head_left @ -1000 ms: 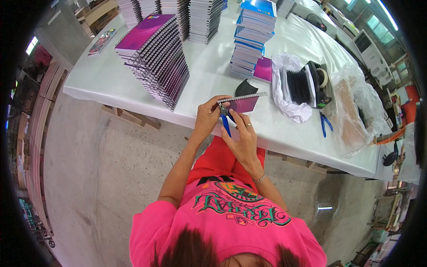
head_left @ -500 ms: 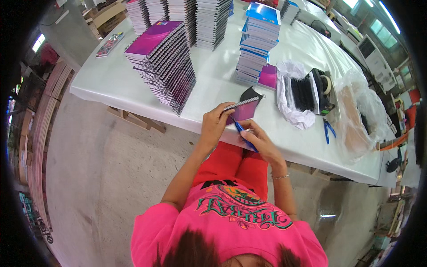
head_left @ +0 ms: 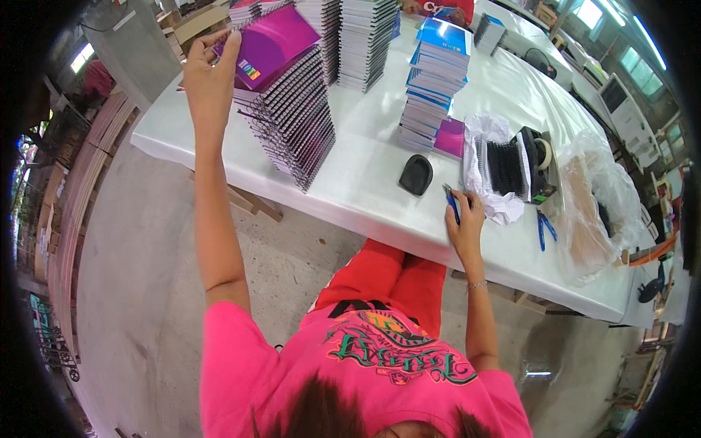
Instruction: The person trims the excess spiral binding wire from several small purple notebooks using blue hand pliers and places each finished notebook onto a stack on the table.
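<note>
My left hand (head_left: pixel 209 73) reaches to the far left, its thumb and fingers pinching the edge of a purple notebook (head_left: pixel 281 42) on top of a tall stack of spiral-bound notebooks (head_left: pixel 301 117). Near the table's front edge, my right hand (head_left: pixel 467 223) is closed around blue-handled pliers (head_left: pixel 450 203), their jaws pointing away from me. Left of the pliers lies a small black rounded dish or pad (head_left: pixel 415 175). Black binding coils (head_left: pixel 504 166) lie in white paper on the right, and a second pair of blue pliers (head_left: pixel 544 228) rests beyond my right hand.
A tall stack of blue-covered books (head_left: pixel 431 84) stands mid-table, a purple book (head_left: pixel 450 139) beside its base. More spiral-bound stacks (head_left: pixel 361 47) stand behind. A tape dispenser (head_left: pixel 542 157) and clear plastic bag (head_left: pixel 595 197) are at right. Another person's hand (head_left: pixel 415 6) shows across the white table (head_left: pixel 365 153).
My left hand has carried the purple notebook from the table's front edge up to the left stack. My right hand moved right with the pliers, uncovering the black dish or pad.
</note>
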Tool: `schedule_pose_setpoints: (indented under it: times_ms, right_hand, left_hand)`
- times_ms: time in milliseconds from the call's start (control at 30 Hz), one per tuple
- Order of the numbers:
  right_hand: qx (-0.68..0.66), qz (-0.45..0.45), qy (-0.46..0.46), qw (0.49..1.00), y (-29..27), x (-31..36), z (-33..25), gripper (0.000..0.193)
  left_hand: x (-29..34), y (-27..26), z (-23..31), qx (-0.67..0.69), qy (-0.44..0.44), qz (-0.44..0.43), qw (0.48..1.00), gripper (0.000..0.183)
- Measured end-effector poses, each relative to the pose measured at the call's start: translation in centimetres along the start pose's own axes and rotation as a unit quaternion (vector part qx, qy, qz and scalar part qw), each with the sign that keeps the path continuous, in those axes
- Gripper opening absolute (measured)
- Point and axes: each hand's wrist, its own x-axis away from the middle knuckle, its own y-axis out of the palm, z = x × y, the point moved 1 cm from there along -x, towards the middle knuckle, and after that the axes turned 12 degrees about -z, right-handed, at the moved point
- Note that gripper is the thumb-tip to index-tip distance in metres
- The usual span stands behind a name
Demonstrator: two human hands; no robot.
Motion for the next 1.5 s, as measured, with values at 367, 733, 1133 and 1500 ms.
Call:
schedule_pose_setpoints:
  times_ms: [367,733,1133,1500]
  right_hand:
    - [0.007,-0.003,0.010,1.000,0.0,0.3,0.1,0.037]
    - [-0.026,0.002,-0.010,1.000,0.4,-1.3,-0.5,0.031]
    - [-0.002,0.140,-0.013,0.990,-2.4,-7.0,-1.2,0.010]
    - [-0.030,0.041,0.111,0.993,4.0,-11.9,5.3,0.038]
  left_hand:
    - [0.8,-1.1,-5.2,0.014,-0.117,-0.038,0.992,0.031]
    - [0.1,-2.9,-5.8,-0.061,-0.119,-0.138,0.981,0.042]
    - [-5.0,3.5,-0.6,-0.428,-0.148,-0.470,0.757,0.126]
    - [-5.7,3.7,-1.9,-0.396,-0.142,-0.471,0.775,0.124]
